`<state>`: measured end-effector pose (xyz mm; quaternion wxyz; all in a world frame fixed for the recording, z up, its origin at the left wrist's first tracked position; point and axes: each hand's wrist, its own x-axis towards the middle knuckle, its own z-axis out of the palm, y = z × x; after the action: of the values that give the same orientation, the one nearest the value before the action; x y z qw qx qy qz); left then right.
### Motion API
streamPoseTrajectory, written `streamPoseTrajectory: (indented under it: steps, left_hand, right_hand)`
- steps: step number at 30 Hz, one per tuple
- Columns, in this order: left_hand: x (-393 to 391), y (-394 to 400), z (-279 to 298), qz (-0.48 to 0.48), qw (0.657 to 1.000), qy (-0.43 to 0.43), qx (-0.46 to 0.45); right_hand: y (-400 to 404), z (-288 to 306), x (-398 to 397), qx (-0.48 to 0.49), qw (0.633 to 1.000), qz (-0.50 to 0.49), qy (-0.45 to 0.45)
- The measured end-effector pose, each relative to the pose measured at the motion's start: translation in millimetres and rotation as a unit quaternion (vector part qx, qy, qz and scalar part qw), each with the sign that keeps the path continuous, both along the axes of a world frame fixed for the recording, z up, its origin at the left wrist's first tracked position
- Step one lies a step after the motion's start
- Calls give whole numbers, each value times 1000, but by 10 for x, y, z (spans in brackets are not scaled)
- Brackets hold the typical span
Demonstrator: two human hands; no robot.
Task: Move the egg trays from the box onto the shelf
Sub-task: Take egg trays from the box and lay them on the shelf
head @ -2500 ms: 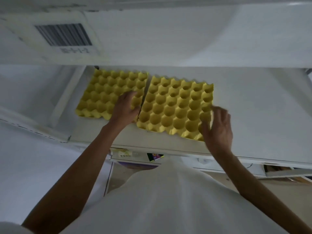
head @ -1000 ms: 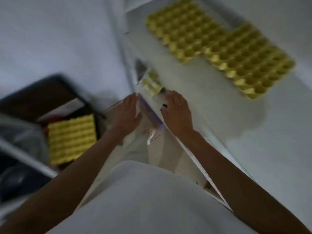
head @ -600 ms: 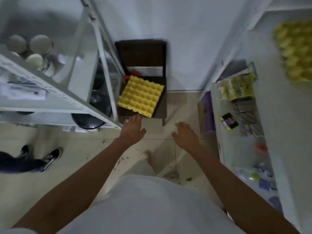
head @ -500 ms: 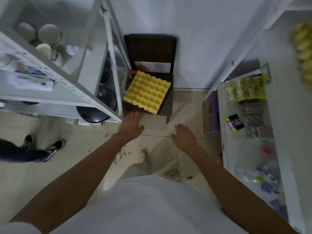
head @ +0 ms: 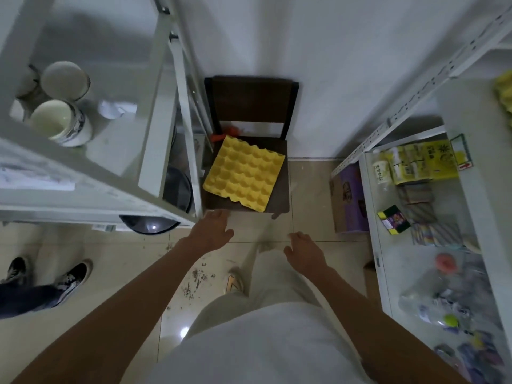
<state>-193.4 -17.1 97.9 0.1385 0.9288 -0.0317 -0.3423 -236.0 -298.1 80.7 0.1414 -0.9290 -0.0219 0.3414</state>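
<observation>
A yellow egg tray (head: 243,173) lies flat on the seat of a dark wooden chair (head: 278,195) against the wall. My left hand (head: 213,230) reaches toward the chair's front edge, fingers apart and empty, just short of the tray. Lower and to the right, over the floor, my right hand (head: 303,252) is also empty with loose fingers. The corner of another yellow egg tray (head: 504,91) shows on the upper shelf at the far right edge. No box is visible.
A white metal rack (head: 177,128) with jars (head: 62,121) stands on the left, close beside the chair. A glass-topped shelf (head: 415,206) of small goods runs along the right, a purple carton (head: 347,199) under it. Another person's shoes (head: 74,275) stand at the left.
Both hands let go of the two trays on the upper shelf. I turned down and left toward the chair, and my hands have moved closer to the tray on it.
</observation>
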Motion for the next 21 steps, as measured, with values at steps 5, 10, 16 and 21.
streamPoseTrajectory:
  steps: [5, 10, 16, 21]
  left_hand:
    - [652, 53, -307, -23, 997, 63, 31]
    - [1413, 202, -742, -5, 991, 116, 69]
    - [2313, 458, -1694, 209, 973, 80, 48]
    - [2661, 523, -2317, 237, 967, 83, 42]
  right_hand:
    - [64, -303, 531, 16, 999, 39, -5]
    - [184, -817, 1126, 61, 996, -51, 28]
    - [333, -1775, 1910, 127, 929, -317, 144]
    - [378, -2430, 2323, 125, 910, -363, 156]
